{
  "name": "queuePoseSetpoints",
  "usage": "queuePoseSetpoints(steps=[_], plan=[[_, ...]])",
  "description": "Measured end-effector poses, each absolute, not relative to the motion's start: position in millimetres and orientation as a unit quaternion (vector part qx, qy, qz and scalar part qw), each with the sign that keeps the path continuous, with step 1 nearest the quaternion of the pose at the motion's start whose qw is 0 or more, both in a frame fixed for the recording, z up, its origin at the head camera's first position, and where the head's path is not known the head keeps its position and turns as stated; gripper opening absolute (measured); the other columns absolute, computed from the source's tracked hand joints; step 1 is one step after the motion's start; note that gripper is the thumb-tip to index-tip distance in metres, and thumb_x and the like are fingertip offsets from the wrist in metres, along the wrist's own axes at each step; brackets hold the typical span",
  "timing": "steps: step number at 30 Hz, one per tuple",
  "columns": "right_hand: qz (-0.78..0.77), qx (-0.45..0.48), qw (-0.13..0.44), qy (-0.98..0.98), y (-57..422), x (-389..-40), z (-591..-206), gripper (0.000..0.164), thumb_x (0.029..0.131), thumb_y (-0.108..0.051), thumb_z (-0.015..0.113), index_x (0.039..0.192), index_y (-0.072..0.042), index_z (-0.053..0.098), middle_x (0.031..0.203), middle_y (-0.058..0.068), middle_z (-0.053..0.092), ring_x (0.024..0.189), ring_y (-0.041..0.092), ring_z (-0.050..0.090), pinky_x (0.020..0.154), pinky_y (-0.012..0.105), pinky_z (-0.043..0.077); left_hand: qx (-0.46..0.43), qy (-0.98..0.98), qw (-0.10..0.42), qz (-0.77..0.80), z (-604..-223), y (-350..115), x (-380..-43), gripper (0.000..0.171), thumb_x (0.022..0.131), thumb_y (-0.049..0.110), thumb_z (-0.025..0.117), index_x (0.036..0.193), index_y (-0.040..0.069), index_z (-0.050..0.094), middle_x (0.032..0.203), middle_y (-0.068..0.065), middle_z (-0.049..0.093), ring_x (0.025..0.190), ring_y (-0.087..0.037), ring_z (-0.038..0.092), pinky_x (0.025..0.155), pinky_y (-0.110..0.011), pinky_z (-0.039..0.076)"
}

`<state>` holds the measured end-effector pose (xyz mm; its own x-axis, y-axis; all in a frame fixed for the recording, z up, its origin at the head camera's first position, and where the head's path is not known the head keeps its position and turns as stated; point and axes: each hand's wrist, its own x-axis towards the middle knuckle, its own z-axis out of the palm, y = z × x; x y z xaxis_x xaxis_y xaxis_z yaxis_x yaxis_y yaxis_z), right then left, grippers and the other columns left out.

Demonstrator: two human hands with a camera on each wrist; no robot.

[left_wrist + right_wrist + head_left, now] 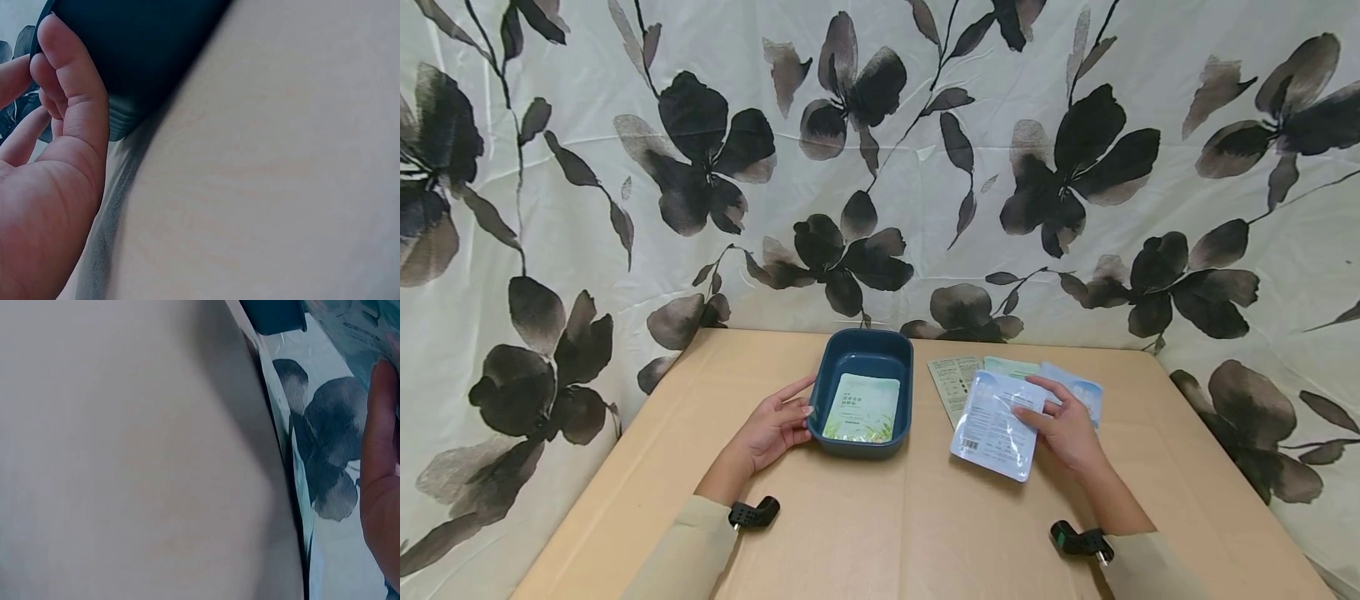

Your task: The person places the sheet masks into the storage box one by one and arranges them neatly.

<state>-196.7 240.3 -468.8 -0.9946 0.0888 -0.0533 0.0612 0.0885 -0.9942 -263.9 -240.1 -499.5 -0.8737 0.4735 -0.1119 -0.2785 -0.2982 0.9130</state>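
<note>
A deep navy plastic bin (pixel 912 392) stands on the table, and a pale green sheet mask packet (pixel 865 404) lies flat inside it. My left hand (pixel 775 429) is at the bin's left side, its relaxed fingertips touching the wall right at the rim; the left wrist view shows these fingers (pixel 84 94) against the dark wall. Over the table to the right of the bin, my right hand (pixel 1071 437) pinches a light blue sheet mask packet (pixel 996 425), printed side with a barcode facing up, by its right edge. In the right wrist view only part of this packet (pixel 359 331) shows.
Behind the held packet lie a grey-green printed packet (pixel 951 379), a mint green packet (pixel 1011 365) and another blue packet (pixel 1088 396), partly overlapped. The tan table (pixel 857 533) ends at a white floral curtain (pixel 955 233). Each wrist wears a black camera.
</note>
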Motion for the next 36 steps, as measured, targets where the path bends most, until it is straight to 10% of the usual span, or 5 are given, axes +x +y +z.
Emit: queuePoseSetpoints(steps=[36], plan=[[0.729,-0.008,-0.029,-0.684,176,-231,-437,0.068,0.092,-0.007,0.075,0.151,-0.014,0.042,0.122,0.005,0.072,0.096,0.021,0.076,0.076,0.034,0.063,0.085,0.545,0.229,0.802,-501,-236,-266,0.066,0.104,0.000,0.053,0.163,0.015,0.028,0.113,-0.003,0.067,0.078,-0.011,0.067,0.072,-0.026,0.060]])
